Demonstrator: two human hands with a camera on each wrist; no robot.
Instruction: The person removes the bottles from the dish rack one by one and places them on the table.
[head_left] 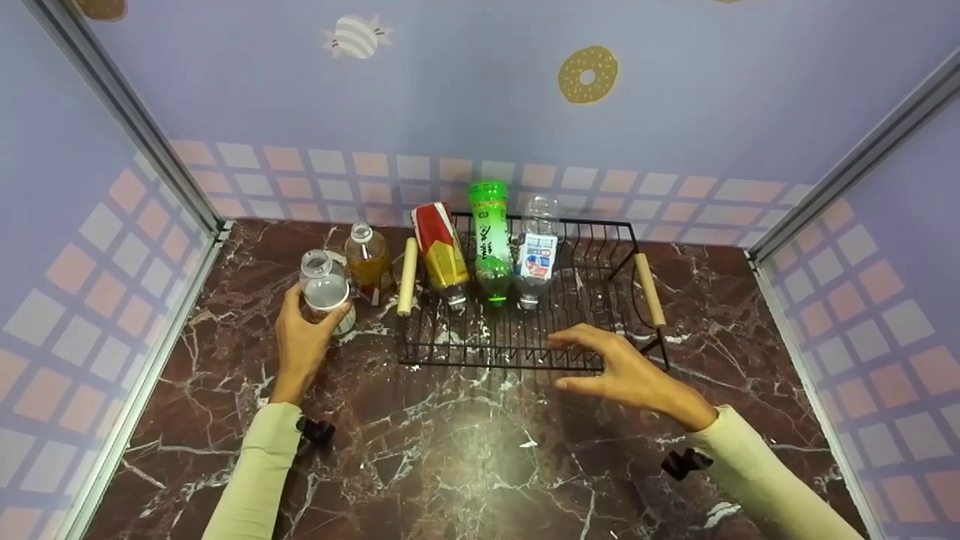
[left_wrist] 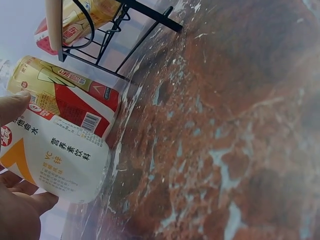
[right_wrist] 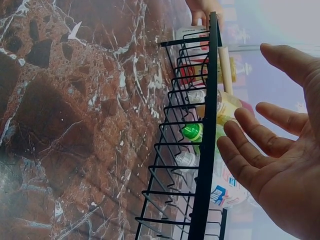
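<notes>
My left hand [head_left: 304, 337] grips an uncapped clear bottle [head_left: 324, 283] standing at the left of the rack; its white label [left_wrist: 55, 155] shows in the left wrist view. Close behind it is another uncapped bottle [head_left: 367, 259] with a red and yellow label. Over the front right of the black wire rack [head_left: 495, 365] hovers my right hand [head_left: 626, 371], fingers spread and holding nothing. Neck-down in the rack lean three bottles: one with a red and yellow label [head_left: 441, 251], a green one [head_left: 492, 244], and a clear one with a white and blue label [head_left: 537, 259].
Wooden handles [head_left: 407, 277] [head_left: 649, 290] rise at both ends of the rack. A dark red marbled tabletop [head_left: 450, 457] lies beneath everything. Lilac panels [head_left: 465, 90] wall in the back and both sides. A small white scrap [head_left: 529, 444] lies in front of the rack.
</notes>
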